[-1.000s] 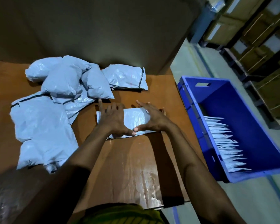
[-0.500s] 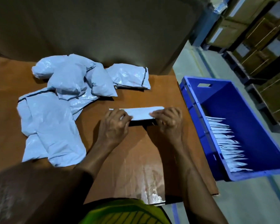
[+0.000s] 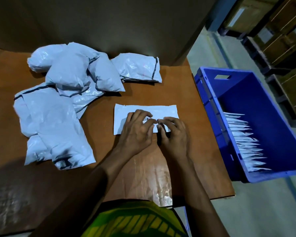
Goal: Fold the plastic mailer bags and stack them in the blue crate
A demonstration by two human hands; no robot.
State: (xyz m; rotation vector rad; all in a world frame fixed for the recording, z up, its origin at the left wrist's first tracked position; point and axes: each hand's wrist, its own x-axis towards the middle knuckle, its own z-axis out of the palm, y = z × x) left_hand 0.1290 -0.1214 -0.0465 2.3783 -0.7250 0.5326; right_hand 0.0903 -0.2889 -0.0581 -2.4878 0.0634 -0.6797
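Observation:
A pale grey mailer bag (image 3: 123, 115), folded into a flat rectangle, lies on the brown table (image 3: 99, 134) in front of me. My left hand (image 3: 137, 134) and my right hand (image 3: 173, 136) sit side by side on its near half. The fingers of both are curled, and the fingertips pinch the plastic near its middle, thumbs almost touching. To the right, beside the table, stands the blue crate (image 3: 210, 113). A row of folded bags (image 3: 243, 139) stands along its left wall.
A heap of unfolded grey mailers (image 3: 72, 77) covers the table's far left, with flatter ones (image 3: 46, 127) nearer me and one more (image 3: 137, 67) at the back. A tall cardboard wall (image 3: 109, 23) rises behind the table. Stacked cartons (image 3: 280, 31) stand at far right.
The bag was a narrow strip held up at its ends. It now lies flat and wider on the table. Both hands have come together at its middle.

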